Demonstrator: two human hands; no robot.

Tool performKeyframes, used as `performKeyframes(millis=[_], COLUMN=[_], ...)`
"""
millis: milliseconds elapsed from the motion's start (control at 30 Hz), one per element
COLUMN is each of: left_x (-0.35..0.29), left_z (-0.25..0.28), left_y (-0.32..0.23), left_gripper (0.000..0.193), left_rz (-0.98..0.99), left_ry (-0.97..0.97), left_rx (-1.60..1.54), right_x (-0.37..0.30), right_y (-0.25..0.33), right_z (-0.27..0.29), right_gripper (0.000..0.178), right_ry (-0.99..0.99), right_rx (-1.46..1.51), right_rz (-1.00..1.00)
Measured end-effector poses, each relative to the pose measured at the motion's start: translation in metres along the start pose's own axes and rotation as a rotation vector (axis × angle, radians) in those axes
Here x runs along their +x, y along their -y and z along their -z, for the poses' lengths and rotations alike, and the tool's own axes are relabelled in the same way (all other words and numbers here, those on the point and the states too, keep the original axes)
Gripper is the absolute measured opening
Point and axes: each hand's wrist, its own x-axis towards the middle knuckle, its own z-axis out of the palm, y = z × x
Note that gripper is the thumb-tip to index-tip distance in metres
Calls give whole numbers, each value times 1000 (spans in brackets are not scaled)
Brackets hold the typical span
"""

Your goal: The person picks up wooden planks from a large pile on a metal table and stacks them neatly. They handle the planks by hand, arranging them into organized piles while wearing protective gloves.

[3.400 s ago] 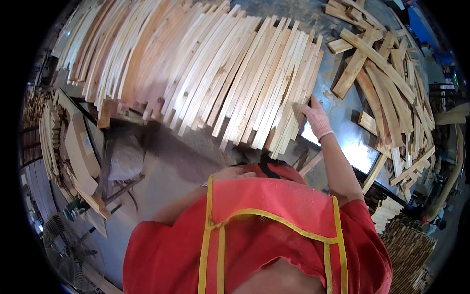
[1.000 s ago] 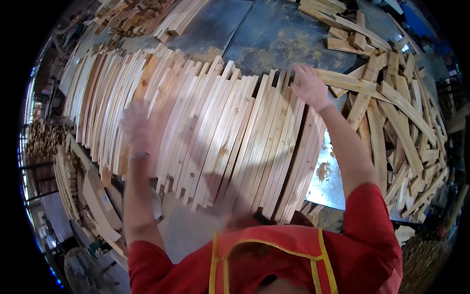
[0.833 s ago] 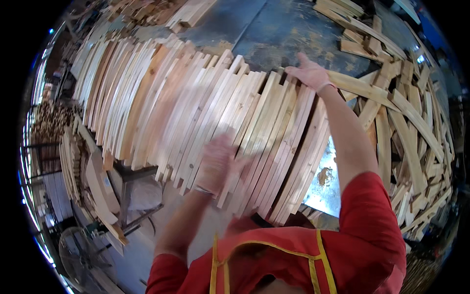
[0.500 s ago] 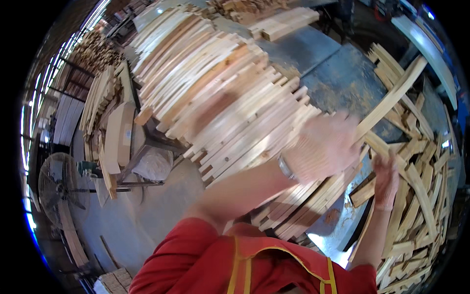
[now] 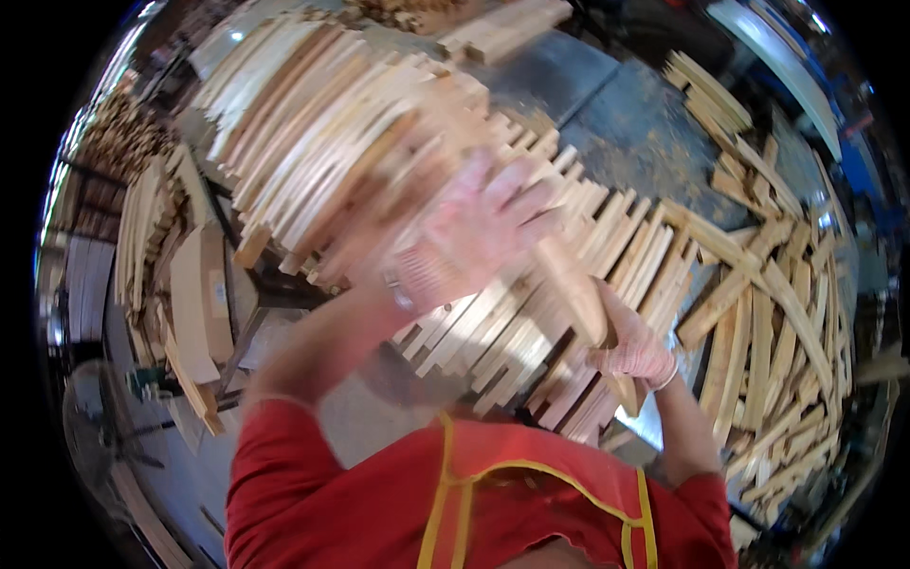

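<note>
My right hand (image 5: 633,343), in a pale knit glove, is wrapped round a wooden slat (image 5: 573,289) near its close end. The slat slants up and leftward above a long row of pale wooden slats (image 5: 322,142) standing side by side. My left hand (image 5: 479,228), also gloved and smeared by motion, is spread over the middle of that row with its fingers apart. It is near the far end of the held slat; whether it touches the wood is hard to make out.
A loose pile of curved wooden pieces (image 5: 787,332) lies to the right. Behind the row is a dusty metal tabletop (image 5: 635,133) with a stack of boards (image 5: 507,28). A rack of timber (image 5: 152,237) and a standing fan (image 5: 90,417) are at the left.
Both hands have moved left from the pile of curved pieces, and a slat is now over the row in my right hand. My left hand has spread its fingers. The view has shifted rightward.
</note>
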Motion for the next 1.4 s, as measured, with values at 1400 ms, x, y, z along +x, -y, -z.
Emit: performKeyframes(millis=[1400], left_x=[-200], left_z=[-170], left_y=[-216], left_gripper=[89], left_rz=[1183], left_ry=[440], left_rx=[-1649], right_x=[-101], right_y=[-230], right_z=[102], right_gripper=[87], right_ry=[-794], right_rx=[-514], right_rz=[-521])
